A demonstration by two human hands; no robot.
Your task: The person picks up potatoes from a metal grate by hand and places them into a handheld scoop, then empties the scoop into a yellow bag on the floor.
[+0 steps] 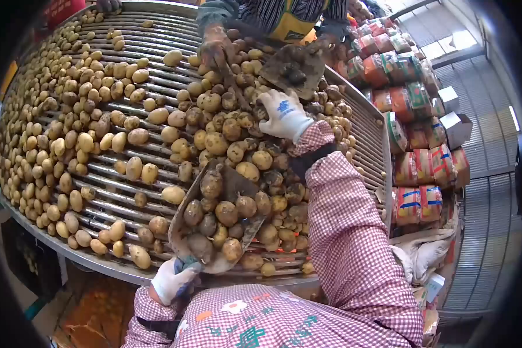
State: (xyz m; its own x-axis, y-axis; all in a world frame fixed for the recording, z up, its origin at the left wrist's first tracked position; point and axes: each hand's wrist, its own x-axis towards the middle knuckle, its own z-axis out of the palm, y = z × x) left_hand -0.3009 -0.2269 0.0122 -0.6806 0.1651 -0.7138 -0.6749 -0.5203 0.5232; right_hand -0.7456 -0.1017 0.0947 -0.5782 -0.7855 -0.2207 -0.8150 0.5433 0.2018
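Note:
My left hand (175,281), in a white glove, is closed round the handle end of a flat, dirty scoop (182,235) at the table's near edge. Several brown potatoes (227,213) lie in the scoop. Further ahead, my right hand (285,113), gloved in white with blue print, reaches onto the potato heap. Its thumb and fingers curl round a dark potato (260,110), partly hidden by the glove. Muddy potatoes (216,143) lie piled between my hands.
The slatted metal table (174,98) has a raised rim and carries many loose potatoes. Opposite, a co-worker's hand (217,49) is near the heap, beside a second scoop (296,69). Stacked filled bags (417,162) and a white box (456,129) stand at right.

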